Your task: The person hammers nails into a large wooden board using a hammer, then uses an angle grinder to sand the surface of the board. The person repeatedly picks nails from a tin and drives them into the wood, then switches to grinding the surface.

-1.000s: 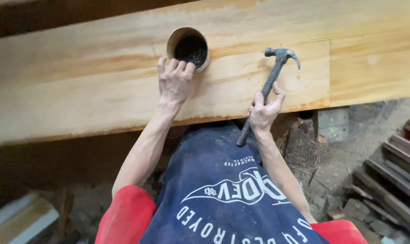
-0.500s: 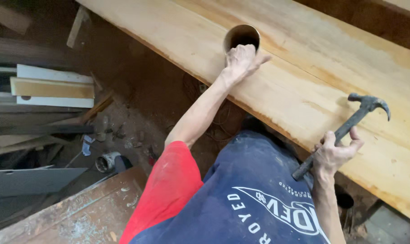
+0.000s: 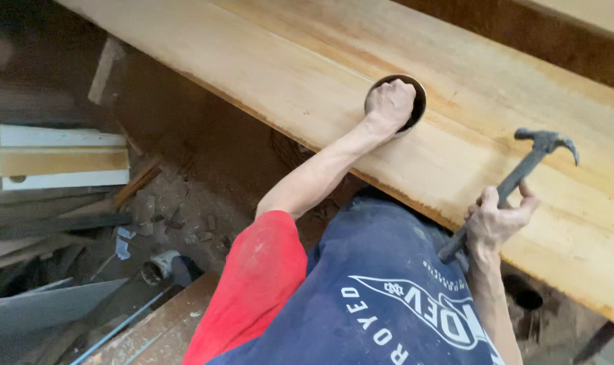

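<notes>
A wide pale wooden plank [image 3: 266, 61] runs across the view with a round hole [image 3: 415, 101] cut through it. My left hand [image 3: 388, 105] reaches into that hole, fingers curled down inside it; what they touch is hidden. My right hand [image 3: 496, 220] grips the dark handle of a claw hammer [image 3: 516, 179], whose head points up over the plank's near part. My red sleeve and dark blue printed shirt fill the lower middle.
Below the plank lies dirt ground with rubble. White and yellowish boards [image 3: 57, 159] are stacked at the left, a grey sheet [image 3: 43, 307] lies lower left, and a short pipe end [image 3: 158, 267] sits among debris. A second beam edge [image 3: 584, 17] shows at top right.
My left hand went from resting flat beside the hole to curling into it. The view swung left and the plank now runs diagonally. The hammer stays in my right hand.
</notes>
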